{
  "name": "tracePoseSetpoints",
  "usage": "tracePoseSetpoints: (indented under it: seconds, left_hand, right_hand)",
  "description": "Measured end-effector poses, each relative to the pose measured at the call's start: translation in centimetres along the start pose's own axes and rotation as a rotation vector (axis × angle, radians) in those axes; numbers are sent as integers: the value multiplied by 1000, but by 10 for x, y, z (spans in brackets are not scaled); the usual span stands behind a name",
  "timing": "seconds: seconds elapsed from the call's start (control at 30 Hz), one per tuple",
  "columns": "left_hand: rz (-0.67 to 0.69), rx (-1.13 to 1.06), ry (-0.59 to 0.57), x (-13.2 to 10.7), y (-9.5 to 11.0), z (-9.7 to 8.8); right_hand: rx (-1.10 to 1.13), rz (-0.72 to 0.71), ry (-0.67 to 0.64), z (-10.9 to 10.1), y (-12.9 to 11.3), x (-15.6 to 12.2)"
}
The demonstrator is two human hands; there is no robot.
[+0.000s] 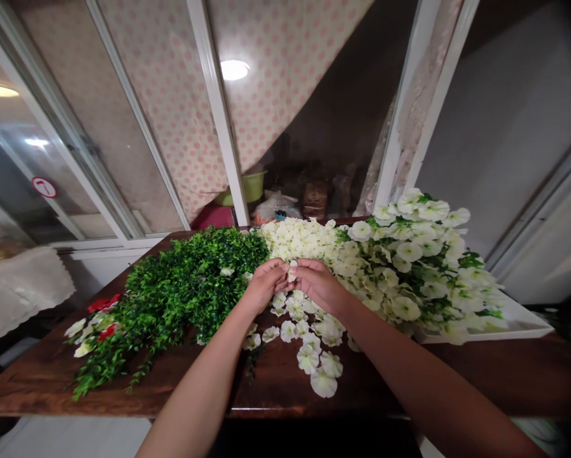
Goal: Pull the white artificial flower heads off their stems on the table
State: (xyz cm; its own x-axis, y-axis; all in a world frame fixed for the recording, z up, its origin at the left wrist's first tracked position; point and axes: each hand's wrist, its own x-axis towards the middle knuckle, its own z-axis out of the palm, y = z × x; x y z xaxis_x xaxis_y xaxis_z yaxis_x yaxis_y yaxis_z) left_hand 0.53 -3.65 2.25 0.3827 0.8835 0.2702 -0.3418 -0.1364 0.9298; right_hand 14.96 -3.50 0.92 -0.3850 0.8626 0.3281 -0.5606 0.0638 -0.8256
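Observation:
My left hand and my right hand meet over the middle of a dark wooden table. Both pinch one small white artificial flower between their fingertips. Loose white flowers lie scattered on the wood just below my hands. A heap of green artificial foliage lies to the left of my left hand. To the right, a big bunch of white flowers with green leaves rests on a white tray.
A pile of small cream blossoms sits at the table's far edge. Red and white flowers lie at the left end of the foliage. Behind stand sliding windows, a dotted curtain and a green basin.

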Motion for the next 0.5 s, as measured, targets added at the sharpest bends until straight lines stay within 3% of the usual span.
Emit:
tracePoseSetpoints:
  seconds: [0.37, 0.5]
  left_hand:
    - [-105, -52, -122, 0, 3, -12]
    - [-135, -65, -116, 3, 1, -15]
  right_hand:
    - [-68, 70, -45, -5, -2, -2]
    - [-54, 88, -29, -6, 1, 0]
